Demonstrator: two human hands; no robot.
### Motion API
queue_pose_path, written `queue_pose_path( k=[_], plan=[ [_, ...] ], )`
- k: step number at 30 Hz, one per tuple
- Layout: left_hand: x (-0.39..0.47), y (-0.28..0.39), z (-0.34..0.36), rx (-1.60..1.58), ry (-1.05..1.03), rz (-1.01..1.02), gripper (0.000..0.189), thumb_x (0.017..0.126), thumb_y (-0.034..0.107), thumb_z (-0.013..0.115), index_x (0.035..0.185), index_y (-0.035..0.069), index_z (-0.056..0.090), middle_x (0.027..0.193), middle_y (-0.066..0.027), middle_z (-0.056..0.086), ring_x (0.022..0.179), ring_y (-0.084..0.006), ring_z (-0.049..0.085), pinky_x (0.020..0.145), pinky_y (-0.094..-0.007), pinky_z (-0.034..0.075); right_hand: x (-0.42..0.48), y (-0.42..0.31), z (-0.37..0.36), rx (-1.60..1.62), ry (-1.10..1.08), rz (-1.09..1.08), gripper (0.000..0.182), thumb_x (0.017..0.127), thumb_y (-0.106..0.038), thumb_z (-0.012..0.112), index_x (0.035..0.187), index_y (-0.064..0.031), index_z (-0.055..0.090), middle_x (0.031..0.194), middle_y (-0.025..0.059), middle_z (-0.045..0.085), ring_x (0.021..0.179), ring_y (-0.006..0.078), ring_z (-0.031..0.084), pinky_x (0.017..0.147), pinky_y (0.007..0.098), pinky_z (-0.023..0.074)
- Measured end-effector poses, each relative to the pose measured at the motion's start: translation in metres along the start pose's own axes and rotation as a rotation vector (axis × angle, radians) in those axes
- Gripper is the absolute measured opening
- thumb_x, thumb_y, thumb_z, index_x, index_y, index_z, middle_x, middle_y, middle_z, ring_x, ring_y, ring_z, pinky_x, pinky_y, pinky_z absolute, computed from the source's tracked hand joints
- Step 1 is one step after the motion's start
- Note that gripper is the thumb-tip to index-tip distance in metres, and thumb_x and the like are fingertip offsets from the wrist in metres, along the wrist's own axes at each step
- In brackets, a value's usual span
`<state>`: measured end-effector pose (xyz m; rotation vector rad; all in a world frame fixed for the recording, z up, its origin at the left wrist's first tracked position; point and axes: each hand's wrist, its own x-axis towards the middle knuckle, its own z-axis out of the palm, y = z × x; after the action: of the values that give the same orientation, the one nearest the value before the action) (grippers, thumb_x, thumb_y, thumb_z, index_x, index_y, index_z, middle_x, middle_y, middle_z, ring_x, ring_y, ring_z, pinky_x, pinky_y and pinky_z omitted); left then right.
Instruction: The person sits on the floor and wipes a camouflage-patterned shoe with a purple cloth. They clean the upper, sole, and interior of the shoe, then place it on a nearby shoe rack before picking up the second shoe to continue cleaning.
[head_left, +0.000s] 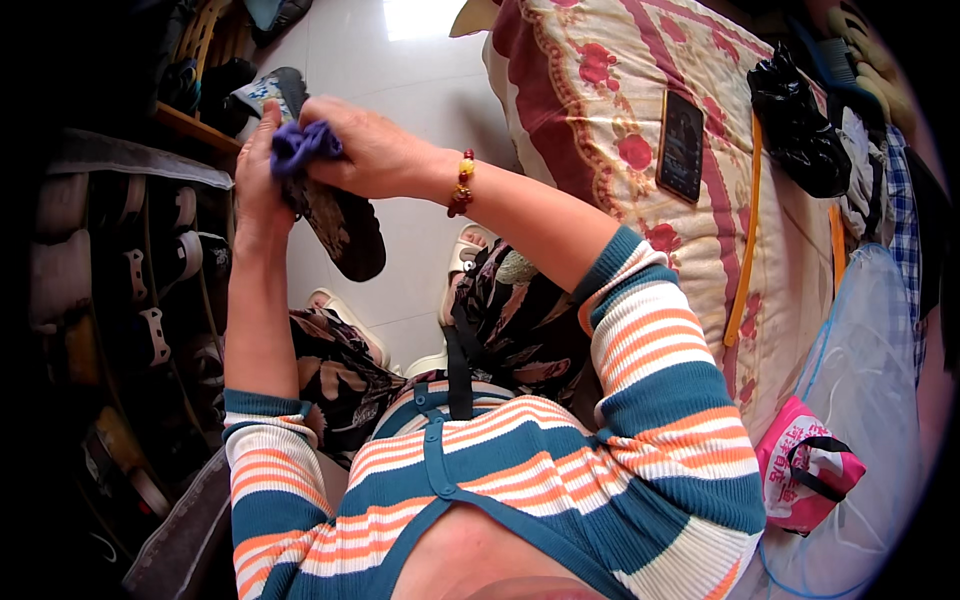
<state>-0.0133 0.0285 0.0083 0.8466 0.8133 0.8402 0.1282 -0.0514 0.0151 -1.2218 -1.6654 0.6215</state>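
A shoe (351, 234) with a dark sole and a blue-and-white patterned part near its far end is held up above the tiled floor. My left hand (259, 176) grips it from the left side, thumb pointing up. Bunched in the fingers of my right hand (367, 146) is a purple cloth (304, 146), pressed against the middle of the shoe. Both hands and the cloth hide much of the shoe's middle. A beaded bracelet (463, 184) circles my right wrist.
Left stands a rack of several shoes (154, 337); beyond it is a wooden rack (199, 131). The bed's floral cover (637, 67) lies right, bearing a phone (680, 146), an orange strip (744, 277) and a black plastic bag (799, 124). A pink bag (784, 487) sits nearer me.
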Motion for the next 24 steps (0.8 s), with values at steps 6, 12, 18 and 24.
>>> queue_pose_path(
  k=[6,12,18,24],
  plan=[
    [-0.015,-0.01,0.024,0.046,-0.188,-0.087,0.034,0.096,0.037,0.051,0.096,0.005,0.061,0.08,-0.0022,0.063,0.063,-0.0113,0.061,0.057,-0.0266,0.052,0.015,0.04,-0.011,-0.234,0.344,-0.01,0.035,0.075,-0.01,0.065,0.105,-0.0027,0.049,0.099,0.0177,0.053,0.096,0.0369,0.054,0.083,0.04,0.0459],
    [-0.002,-0.016,0.011,0.053,-0.184,0.015,0.033,0.097,0.035,0.049,0.102,0.005,0.06,0.083,-0.0022,0.063,0.071,-0.012,0.062,0.063,-0.026,0.052,0.012,0.034,-0.021,-0.021,0.105,0.167,0.034,0.076,-0.005,0.062,0.108,-0.0065,0.052,0.084,0.0143,0.06,0.079,0.0233,0.062,0.072,0.0342,0.0498],
    [0.035,0.002,-0.025,0.008,0.242,0.226,0.036,0.096,0.035,0.051,0.11,0.002,0.058,0.096,-0.0055,0.062,0.085,-0.0162,0.062,0.076,-0.0309,0.052,-0.001,-0.007,-0.006,-0.112,-0.148,-0.018,0.037,0.074,-0.012,0.065,0.109,-0.0092,0.051,0.093,0.0144,0.059,0.089,0.0304,0.06,0.072,0.0376,0.0495],
    [0.029,0.018,-0.025,-0.056,0.457,0.224,0.039,0.094,0.037,0.053,0.109,0.001,0.056,0.101,-0.0088,0.061,0.089,-0.0208,0.062,0.083,-0.0351,0.051,-0.005,-0.021,-0.012,-0.555,0.063,-0.055,0.047,0.071,-0.017,0.07,0.115,-0.0183,0.052,0.107,0.0087,0.056,0.089,0.0263,0.062,0.067,0.0374,0.0526]
  ],
)
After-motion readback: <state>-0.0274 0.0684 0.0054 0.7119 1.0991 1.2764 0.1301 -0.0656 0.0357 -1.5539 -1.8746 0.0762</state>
